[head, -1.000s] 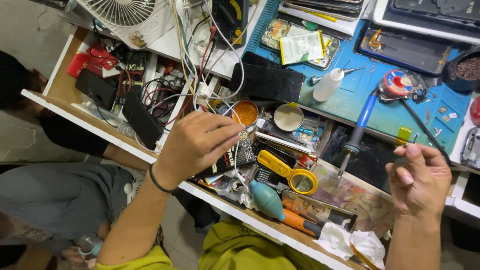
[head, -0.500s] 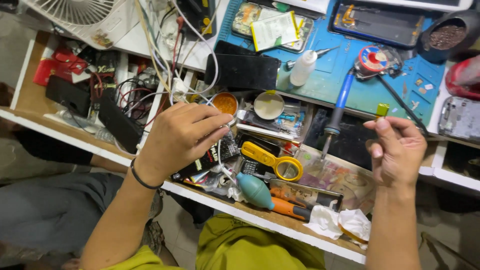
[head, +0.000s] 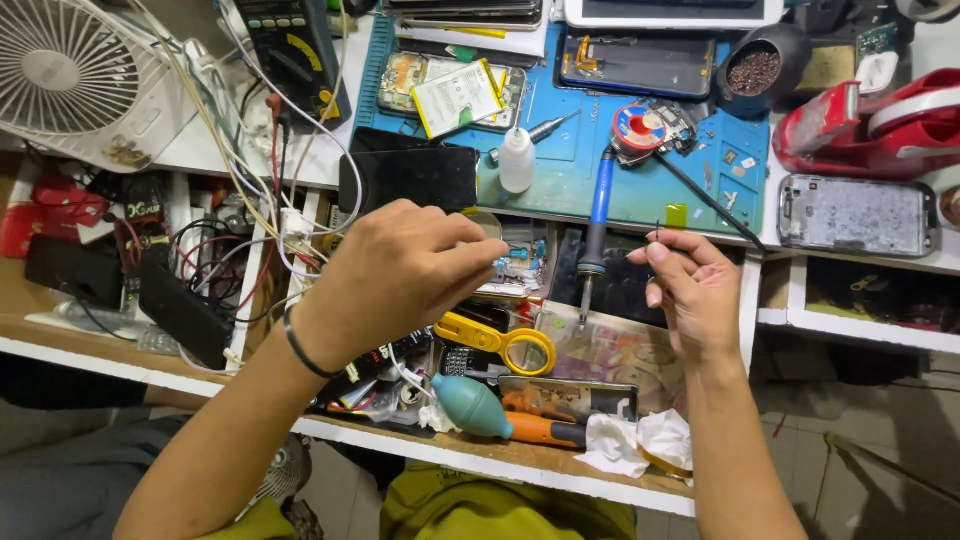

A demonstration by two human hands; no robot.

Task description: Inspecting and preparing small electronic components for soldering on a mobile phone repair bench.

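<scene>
At the drawer's near edge lie a teal blower bulb [head: 472, 405] and crumpled tissue [head: 640, 442]. Above them the left hand [head: 400, 272] hovers over the open drawer, fingers pinched together — what they grip is too small to tell. The right hand [head: 695, 290] pinches a thin dark pin [head: 658, 234] upright. Between the hands lies a yellow magnifier [head: 505, 340]; further off, on the desk's blue mat [head: 560, 160], lie a blue soldering iron [head: 597, 215] and a white bottle [head: 517, 160].
</scene>
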